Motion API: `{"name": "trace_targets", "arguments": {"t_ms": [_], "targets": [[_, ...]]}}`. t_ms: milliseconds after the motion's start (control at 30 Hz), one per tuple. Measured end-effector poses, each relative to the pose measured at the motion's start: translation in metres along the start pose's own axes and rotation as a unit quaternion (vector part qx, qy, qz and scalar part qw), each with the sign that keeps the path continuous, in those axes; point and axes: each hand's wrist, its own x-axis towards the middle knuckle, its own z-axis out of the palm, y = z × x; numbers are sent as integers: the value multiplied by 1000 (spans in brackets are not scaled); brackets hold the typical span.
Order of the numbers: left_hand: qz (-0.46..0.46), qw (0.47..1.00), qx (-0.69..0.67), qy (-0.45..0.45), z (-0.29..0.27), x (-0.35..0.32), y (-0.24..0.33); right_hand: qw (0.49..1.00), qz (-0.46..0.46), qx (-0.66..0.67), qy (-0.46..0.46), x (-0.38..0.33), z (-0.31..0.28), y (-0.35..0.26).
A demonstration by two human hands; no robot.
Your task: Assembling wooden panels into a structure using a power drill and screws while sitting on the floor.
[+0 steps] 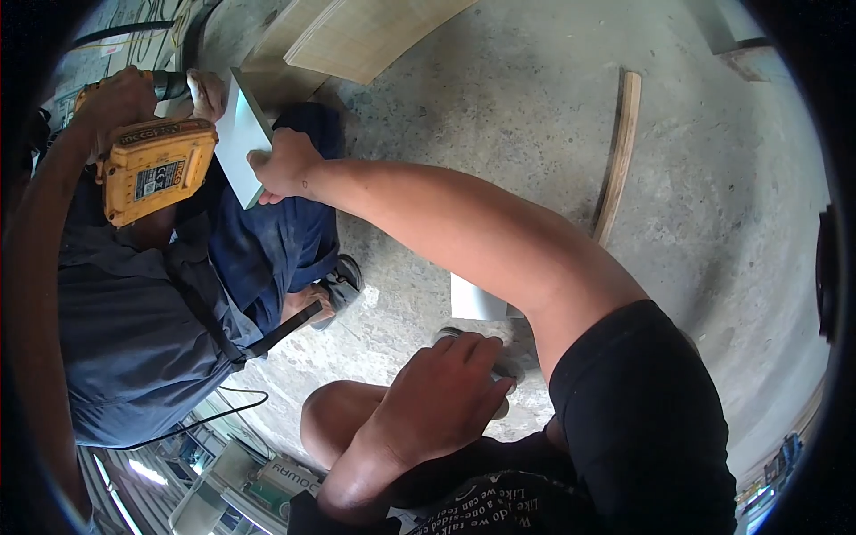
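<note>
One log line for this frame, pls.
right hand: grips white panel edge | left hand: rests near knee | co-worker: holds yellow drill by panel | floor: concrete

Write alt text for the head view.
The person's right hand holds the edge of a white panel while a co-worker in blue holds a yellow cordless drill beside it. The left hand rests low by the person's knee, above a concrete floor with a wood strip.
</note>
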Motion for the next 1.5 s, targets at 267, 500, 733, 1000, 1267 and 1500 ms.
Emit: {"name": "trace_targets", "arguments": {"t_ms": [267, 500, 733, 1000, 1267, 1500], "targets": [[-14, 1000, -4, -4, 0, 0, 2, 1000, -2, -1, 0, 2, 2, -1], [-16, 1000, -13, -7, -1, 3, 2, 1000, 6, -12, 1, 1, 0, -2], [-6, 1000, -12, -13, -6, 5, 4, 1000, -18, 5, 2, 0, 0, -1], [-26, 999, -22, -26, -5, 5, 5, 1000, -17, -7, 5, 2, 0, 0], [-11, 1000, -10, -25, -7, 3, 6, 1000, -12, -4, 10, 0, 0, -3], [-25, 999, -17, -34, -8, 3, 9, 1000, -1, -9, 11, 1, 1, -4]]}}
